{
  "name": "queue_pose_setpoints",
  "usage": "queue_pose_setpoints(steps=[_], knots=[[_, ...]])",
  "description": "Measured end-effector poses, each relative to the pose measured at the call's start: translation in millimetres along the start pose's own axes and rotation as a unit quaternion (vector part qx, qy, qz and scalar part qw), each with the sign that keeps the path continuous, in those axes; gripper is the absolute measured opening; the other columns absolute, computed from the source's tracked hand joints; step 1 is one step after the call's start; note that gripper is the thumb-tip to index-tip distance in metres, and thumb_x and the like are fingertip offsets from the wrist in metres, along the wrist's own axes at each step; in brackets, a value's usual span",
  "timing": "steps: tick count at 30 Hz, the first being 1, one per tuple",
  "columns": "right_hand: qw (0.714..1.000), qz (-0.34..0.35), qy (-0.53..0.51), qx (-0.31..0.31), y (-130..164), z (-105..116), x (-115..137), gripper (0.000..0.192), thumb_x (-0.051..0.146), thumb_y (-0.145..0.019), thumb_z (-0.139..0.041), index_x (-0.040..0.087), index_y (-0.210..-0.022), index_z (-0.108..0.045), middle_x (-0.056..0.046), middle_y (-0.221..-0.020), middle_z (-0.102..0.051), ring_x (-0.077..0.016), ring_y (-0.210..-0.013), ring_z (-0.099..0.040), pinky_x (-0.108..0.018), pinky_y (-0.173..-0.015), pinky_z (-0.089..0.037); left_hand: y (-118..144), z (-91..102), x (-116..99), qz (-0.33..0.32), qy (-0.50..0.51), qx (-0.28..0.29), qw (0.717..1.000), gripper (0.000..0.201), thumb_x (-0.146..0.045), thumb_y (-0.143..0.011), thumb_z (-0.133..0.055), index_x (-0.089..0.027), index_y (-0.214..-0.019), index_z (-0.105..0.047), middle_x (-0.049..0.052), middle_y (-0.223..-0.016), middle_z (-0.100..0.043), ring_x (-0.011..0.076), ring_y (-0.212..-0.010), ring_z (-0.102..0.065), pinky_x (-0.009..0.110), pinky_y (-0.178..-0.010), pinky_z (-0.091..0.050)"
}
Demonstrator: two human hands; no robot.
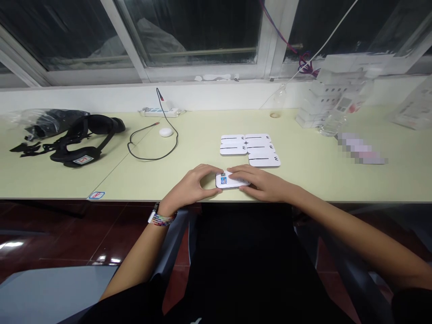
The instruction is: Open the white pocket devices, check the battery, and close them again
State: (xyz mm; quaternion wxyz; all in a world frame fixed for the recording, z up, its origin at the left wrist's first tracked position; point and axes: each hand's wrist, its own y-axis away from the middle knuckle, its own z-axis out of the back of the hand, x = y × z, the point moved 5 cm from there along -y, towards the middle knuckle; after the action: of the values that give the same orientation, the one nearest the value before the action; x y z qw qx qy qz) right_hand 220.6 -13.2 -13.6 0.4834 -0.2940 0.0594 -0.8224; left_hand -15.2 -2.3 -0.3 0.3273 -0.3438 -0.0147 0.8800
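A flat white card with rounded corners lies near the table's front edge, a small blue print and a dark square pattern on its top. My left hand grips its left end, thumb at the near corner and fingers at the far one. From the other side my right hand holds the right end, its fingers covering part of the top face. Just beyond my hands, several similar white cards lie side by side in two columns, each with a black line and a W-like mark.
Black headset gear lies at left beside a plastic bag. A black cable loops around a white oval object near a power strip. White boxes and a clear bottle stand at back right.
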Motion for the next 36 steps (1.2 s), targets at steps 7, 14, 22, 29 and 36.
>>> queue_pose_setpoints(steps=[7,14,22,29,36], knots=[[0.999,0.002,-0.029,-0.024,-4,1,2,0.037,0.023,-0.110,-0.056,0.027,-0.145,-0.067,-0.015,-0.159,-0.063,-0.0314,-0.144,-0.063,-0.056,-0.115,-0.059,0,0.5,1,0.016,0.004,0.003,1.000,0.048,-0.044,-0.094,-0.084,-0.032,-0.139,-0.071,0.004,-0.143,-0.074,0.0304,-0.133,-0.070,0.050,-0.119,-0.054],[0.999,-0.004,-0.029,-0.021,-7,-1,6,0.035,0.020,-0.108,-0.056,0.028,-0.138,-0.070,-0.014,-0.157,-0.063,-0.0315,-0.138,-0.066,-0.055,-0.110,-0.061,-1,0.7,1,0.010,0.020,0.006,1.000,0.048,-0.043,-0.094,-0.084,-0.032,-0.139,-0.071,0.005,-0.143,-0.074,0.0302,-0.132,-0.070,0.050,-0.118,-0.055],[0.999,0.011,0.025,-0.045,-4,-4,-1,0.038,0.022,-0.103,-0.065,0.031,-0.138,-0.073,-0.009,-0.157,-0.069,-0.0323,-0.150,-0.060,-0.063,-0.122,-0.052,-1,-1.2,-5,-0.020,-0.001,-0.005,1.000,0.043,-0.040,-0.096,-0.081,-0.030,-0.137,-0.072,0.006,-0.141,-0.075,0.0304,-0.134,-0.069,0.050,-0.119,-0.055],[0.999,0.017,0.038,-0.027,-2,-2,3,0.039,0.023,-0.109,-0.060,0.032,-0.145,-0.071,-0.007,-0.160,-0.068,-0.0298,-0.151,-0.062,-0.060,-0.123,-0.055,2,-4.4,-12,-0.061,-0.066,-0.025,0.996,0.042,-0.034,-0.098,-0.075,-0.028,-0.139,-0.072,0.008,-0.134,-0.077,0.0303,-0.127,-0.073,0.048,-0.110,-0.060],[0.995,-0.081,0.026,-0.049,-4,-1,-5,0.059,0.017,-0.098,-0.061,0.024,-0.156,-0.058,-0.012,-0.143,-0.078,-0.0297,-0.109,-0.081,-0.046,-0.090,-0.067,2,-10.6,-10,-0.086,-0.178,-0.026,0.980,0.031,-0.032,-0.107,-0.058,-0.022,-0.133,-0.071,0.013,-0.125,-0.078,0.0320,-0.114,-0.075,0.049,-0.098,-0.063]])
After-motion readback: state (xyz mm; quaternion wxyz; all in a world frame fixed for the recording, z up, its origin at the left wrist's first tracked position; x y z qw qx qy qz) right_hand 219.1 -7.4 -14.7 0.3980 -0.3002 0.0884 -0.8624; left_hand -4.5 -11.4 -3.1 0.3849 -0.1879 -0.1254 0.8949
